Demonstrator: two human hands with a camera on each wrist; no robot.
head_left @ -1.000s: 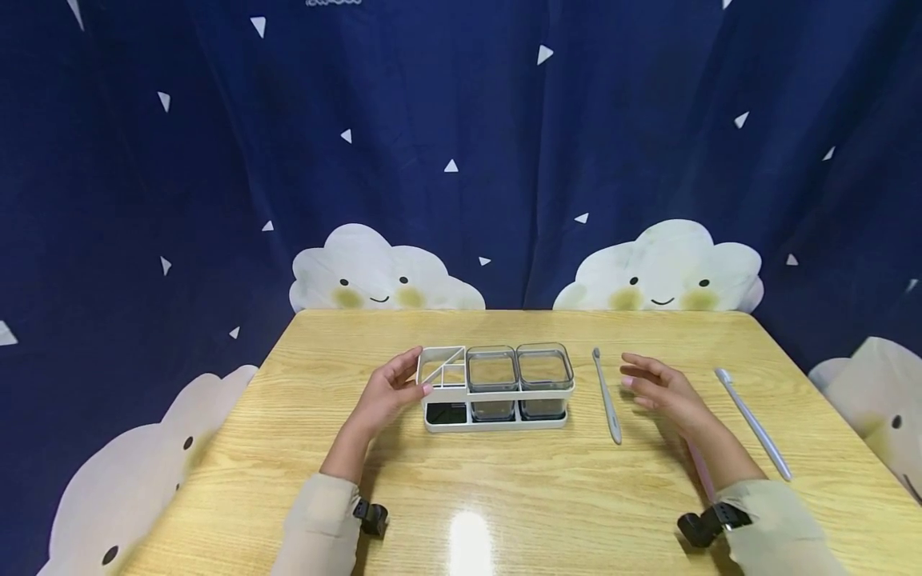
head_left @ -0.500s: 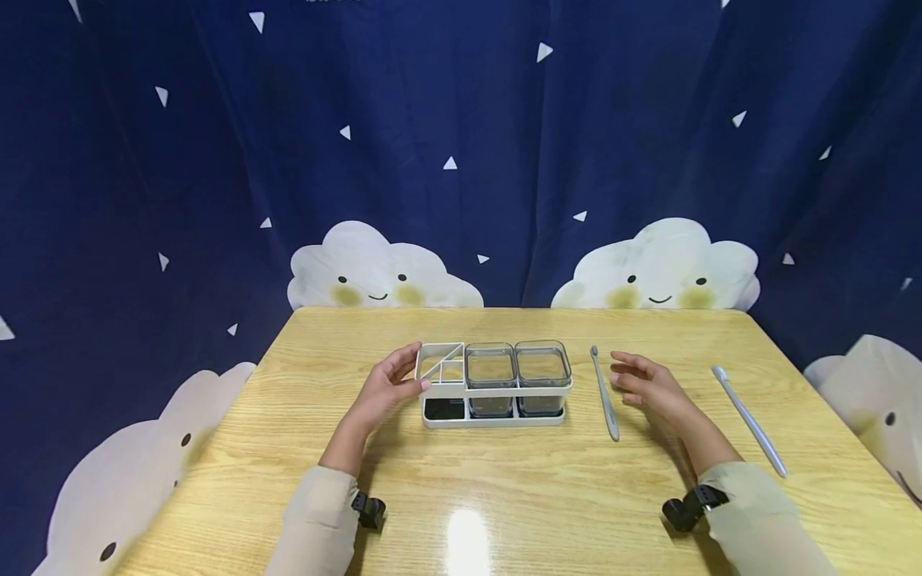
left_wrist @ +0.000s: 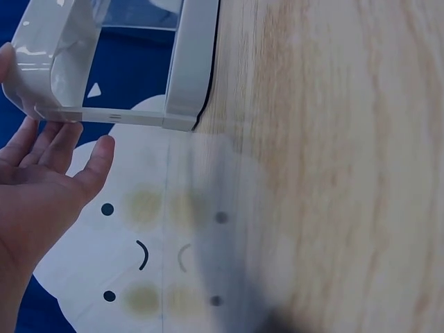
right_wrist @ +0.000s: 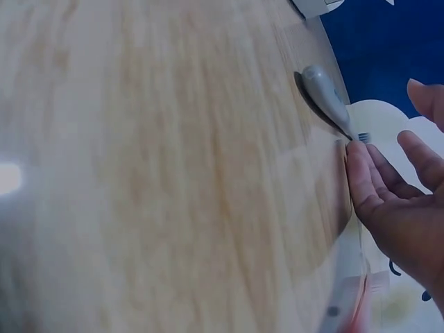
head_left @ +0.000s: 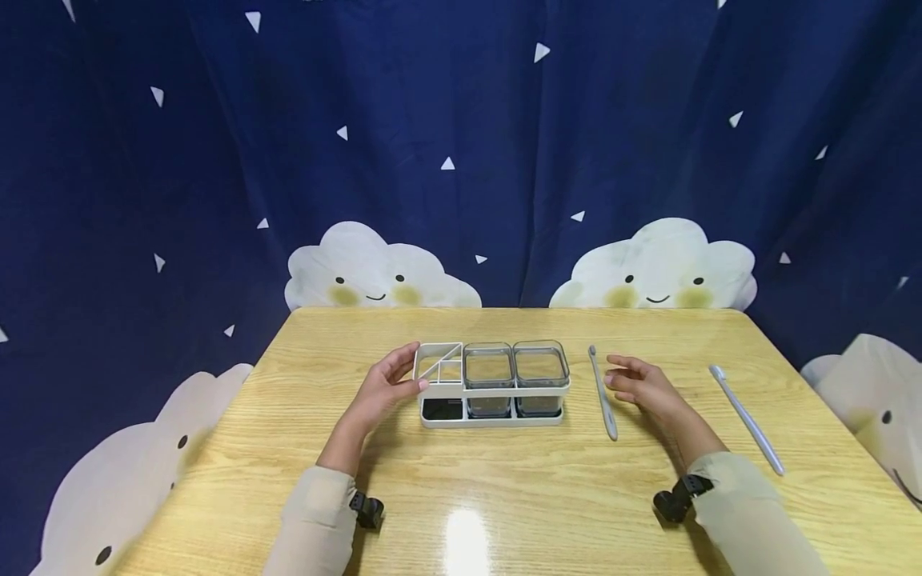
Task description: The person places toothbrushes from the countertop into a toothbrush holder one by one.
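Note:
A white toothbrush holder [head_left: 497, 393] stands mid-table, with two clear square cups [head_left: 490, 366] in its middle and right bays and a divided rack at its left. My left hand [head_left: 385, 386] grips the holder's left end, thumb at the front corner and fingers further back; the left wrist view shows fingertips [left_wrist: 62, 142] against that end frame. Right of the holder lies a grey toothbrush [head_left: 603, 396], its head pointing away. My right hand [head_left: 644, 388] hovers just right of it, fingers loosely bent and holding nothing. In the right wrist view the toothbrush handle [right_wrist: 325, 94] shows beyond the fingertips.
A pale blue toothbrush [head_left: 749, 422] lies further right, past my right forearm. A blurred pink item [right_wrist: 359, 312] shows at the bottom of the right wrist view. Behind the wooden table [head_left: 461, 472] hangs a dark blue curtain [head_left: 403, 160] with clouds.
My right hand has shifted left, closer to the grey toothbrush. A pink strip under the right forearm is no longer visible in the head view. My left hand stays at the holder.

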